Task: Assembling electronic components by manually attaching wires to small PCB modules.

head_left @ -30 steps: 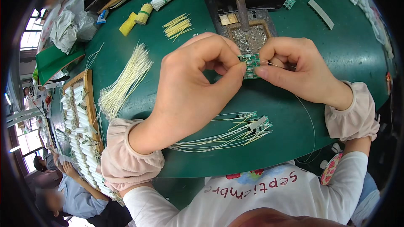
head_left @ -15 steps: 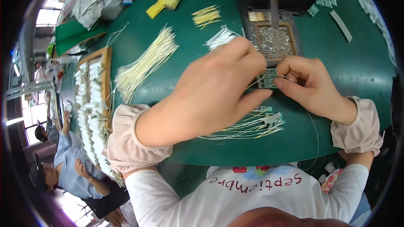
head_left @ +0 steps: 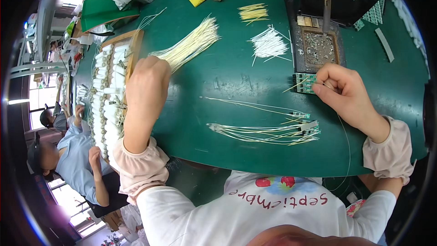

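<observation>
My right hand (head_left: 342, 92) pinches a thin solder wire (head_left: 349, 148), which trails past the table's front edge. Its fingertips are beside a small green circuit board panel (head_left: 304, 82), from which a yellow wire sticks out. Just beyond stands a soldering iron (head_left: 327, 11), tip down over a tray of solder bits (head_left: 321, 48). Closed, my left hand (head_left: 148, 95) is at the near end of a bundle of long pale yellow wires (head_left: 193, 43); its fingertips are hidden. Between my hands lie several wired circuit boards (head_left: 312, 130), their wires stretching left.
A wooden-framed tray of white cylinders (head_left: 109, 86) stands at the left. Short white wires (head_left: 269, 44) and short yellow wires (head_left: 253, 12) lie at the middle back. A grey strip (head_left: 384, 44) rests at the right. Another person in blue (head_left: 79, 168) sits beyond the tray.
My left hand has moved left, away from the circuit board panel, to the long wire bundle. My right hand stays by the panel with the solder wire. The view has shifted slightly.
</observation>
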{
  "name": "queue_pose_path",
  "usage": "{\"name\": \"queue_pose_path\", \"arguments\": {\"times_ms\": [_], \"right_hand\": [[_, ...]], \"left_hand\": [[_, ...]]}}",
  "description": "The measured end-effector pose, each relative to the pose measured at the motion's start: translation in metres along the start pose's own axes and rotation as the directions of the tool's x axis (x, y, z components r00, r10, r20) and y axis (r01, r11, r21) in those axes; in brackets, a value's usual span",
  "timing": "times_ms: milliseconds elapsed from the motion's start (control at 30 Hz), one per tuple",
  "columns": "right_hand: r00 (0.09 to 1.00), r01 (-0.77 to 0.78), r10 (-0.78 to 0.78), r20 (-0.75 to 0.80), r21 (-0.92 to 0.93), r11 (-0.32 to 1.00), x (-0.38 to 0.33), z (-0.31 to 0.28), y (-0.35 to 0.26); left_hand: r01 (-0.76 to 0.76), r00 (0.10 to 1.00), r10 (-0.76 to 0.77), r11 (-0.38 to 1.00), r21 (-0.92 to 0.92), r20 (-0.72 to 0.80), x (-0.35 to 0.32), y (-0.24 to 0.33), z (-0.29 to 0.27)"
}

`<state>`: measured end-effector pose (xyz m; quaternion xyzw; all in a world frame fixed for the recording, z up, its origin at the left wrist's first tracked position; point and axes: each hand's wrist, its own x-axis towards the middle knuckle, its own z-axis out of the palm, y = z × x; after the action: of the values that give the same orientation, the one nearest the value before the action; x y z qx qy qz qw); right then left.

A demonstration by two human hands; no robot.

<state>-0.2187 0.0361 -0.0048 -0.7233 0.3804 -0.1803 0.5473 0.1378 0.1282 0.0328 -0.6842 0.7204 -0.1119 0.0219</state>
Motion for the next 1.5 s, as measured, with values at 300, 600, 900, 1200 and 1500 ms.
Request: {"name": "queue_pose_path", "arguments": {"times_ms": [300,600,900,1200,1500], "right_hand": [[1.0,0.024,-0.024,0.001,-0.009,1.0,0.001,-0.001,0.003],[1.0,0.007,-0.007,0.021,-0.035,0.999,0.0,-0.001,-0.001],[0.999,0.023,-0.024,0.039,0.012,1.0,0.001,0.0,0.001],[0.999,0.044,-0.044,0.01,0.041,0.998,-0.002,-0.003,-0.004],[0.996,0.043,-0.03,-0.086,0.156,0.987,0.001,-0.009,-0.002]], "left_hand": [[0.031,0.993,-0.051,0.983,-0.182,-0.103,-0.019,0.017,-0.044],[0.002,0.983,0.06,0.944,-0.33,0.176,0.004,0.027,-0.021],[-0.289,0.926,0.341,0.917,-0.276,0.162,0.027,0.071,-0.017],[-0.187,0.929,0.35,0.725,-0.663,0.12,0.055,0.087,-0.033],[-0.29,0.921,0.374,0.475,-0.831,-0.108,0.089,0.132,-0.03]]}}
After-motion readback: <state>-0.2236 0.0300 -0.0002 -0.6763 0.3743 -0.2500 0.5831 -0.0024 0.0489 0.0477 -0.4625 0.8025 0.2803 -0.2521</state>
